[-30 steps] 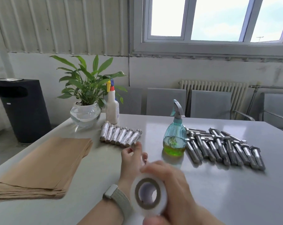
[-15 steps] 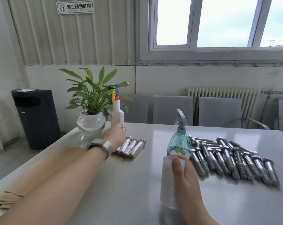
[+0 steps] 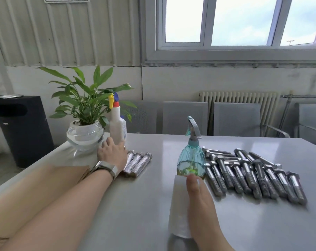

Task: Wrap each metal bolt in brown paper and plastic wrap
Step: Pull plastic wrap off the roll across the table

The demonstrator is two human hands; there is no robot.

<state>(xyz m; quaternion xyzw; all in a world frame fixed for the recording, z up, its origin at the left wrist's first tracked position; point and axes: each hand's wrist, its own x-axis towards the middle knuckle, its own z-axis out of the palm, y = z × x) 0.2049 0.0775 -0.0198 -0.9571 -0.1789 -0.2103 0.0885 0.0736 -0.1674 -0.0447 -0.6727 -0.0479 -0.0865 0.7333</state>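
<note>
Head view shows us the bare metal bolts (image 3: 253,174) lying in a rough row on the right of the grey tabletop (image 3: 144,205), heads toward the far edge. Wrapped bolts (image 3: 138,163) lie side by side left of centre, partly hidden by our left hand (image 3: 111,153), which reaches over them with fingers curled; we cannot tell whether it grips one. Our right hand (image 3: 200,205) clasps a white roll of plastic wrap (image 3: 179,207) standing on the tabletop, thumb across its front. Just beyond the roll stands a teal spray bottle (image 3: 191,160), touching the nearest bolts. Brown paper (image 3: 44,178) lies under our left forearm. Farther back sit a white spray bottle (image 3: 117,127) and a potted plant (image 3: 84,113) in a glass bowl.
</note>
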